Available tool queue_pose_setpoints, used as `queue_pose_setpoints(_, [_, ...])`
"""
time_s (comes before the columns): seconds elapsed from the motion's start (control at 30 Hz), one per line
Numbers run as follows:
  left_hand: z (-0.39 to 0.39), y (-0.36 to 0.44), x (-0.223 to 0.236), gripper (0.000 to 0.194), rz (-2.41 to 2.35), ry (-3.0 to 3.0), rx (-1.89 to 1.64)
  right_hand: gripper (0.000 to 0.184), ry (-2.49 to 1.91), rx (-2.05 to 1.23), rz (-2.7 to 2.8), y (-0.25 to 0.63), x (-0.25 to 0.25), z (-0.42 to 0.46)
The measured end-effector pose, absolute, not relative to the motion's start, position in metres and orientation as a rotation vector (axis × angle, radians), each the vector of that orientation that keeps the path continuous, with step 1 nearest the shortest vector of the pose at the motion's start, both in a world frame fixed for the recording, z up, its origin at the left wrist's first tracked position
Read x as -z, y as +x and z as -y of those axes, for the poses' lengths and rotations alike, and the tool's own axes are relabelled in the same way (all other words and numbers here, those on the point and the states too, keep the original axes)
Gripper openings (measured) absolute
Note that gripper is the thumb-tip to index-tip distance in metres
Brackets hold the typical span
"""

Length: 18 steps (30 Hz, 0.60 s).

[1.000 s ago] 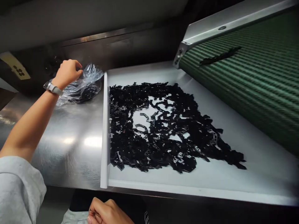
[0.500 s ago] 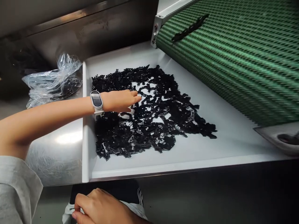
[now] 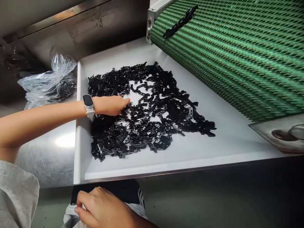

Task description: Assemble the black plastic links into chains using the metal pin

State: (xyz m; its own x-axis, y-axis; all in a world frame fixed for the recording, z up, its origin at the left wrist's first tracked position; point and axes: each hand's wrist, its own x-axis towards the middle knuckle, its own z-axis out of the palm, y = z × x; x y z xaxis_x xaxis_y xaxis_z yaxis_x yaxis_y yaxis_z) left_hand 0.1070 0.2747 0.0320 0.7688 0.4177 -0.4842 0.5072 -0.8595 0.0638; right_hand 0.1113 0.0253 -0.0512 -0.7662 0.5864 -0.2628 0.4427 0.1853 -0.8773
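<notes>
My left hand (image 3: 110, 105), with a white watch on the wrist, lies on a heap of small black plastic parts (image 3: 147, 110) spread across a white tray (image 3: 228, 136). Its fingers are curled and pinched together among the parts; what they grip is hidden. My right hand (image 3: 99, 205) rests low at the bottom edge, on my lap, its fingers closed on a bit of pale cloth or film that I cannot make out.
A crumpled clear plastic bag (image 3: 48, 84) holding black parts lies on the steel bench (image 3: 54, 148) left of the tray. A sloping green ribbed conveyor belt (image 3: 232, 53) rises at the right, carrying one black strip (image 3: 180, 22).
My left hand left the plastic bag, swung right onto the black parts, then drew back a little leftward with fingers curling. The view shifted right.
</notes>
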Motion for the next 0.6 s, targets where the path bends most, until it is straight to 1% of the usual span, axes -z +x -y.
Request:
queue_pose_setpoints(0.1, [-0.268,0.103,-0.035,0.049,-0.757,2.705,0.663,0.028,-1.019,-1.634,2.308,0.111,0.052,-0.023])
queue_pose_setpoints(0.3, [-0.258,0.096,-0.036,0.055,-0.746,2.644,0.653,0.028,-1.033,-1.645,2.298,0.109,0.052,-0.023])
queue_pose_setpoints(0.37, [-0.258,0.098,-0.034,0.049,-0.756,2.658,0.664,0.028,-1.021,-1.652,2.306,0.109,0.051,-0.025])
queue_pose_setpoints(0.47, [-0.258,0.103,-0.034,0.034,-0.730,2.663,0.682,0.028,-1.017,-1.652,2.310,0.108,0.050,-0.025])
queue_pose_setpoints(0.6, [-0.261,0.106,-0.044,0.030,-0.682,2.653,0.640,0.026,-1.034,-1.644,2.302,0.110,0.050,-0.023])
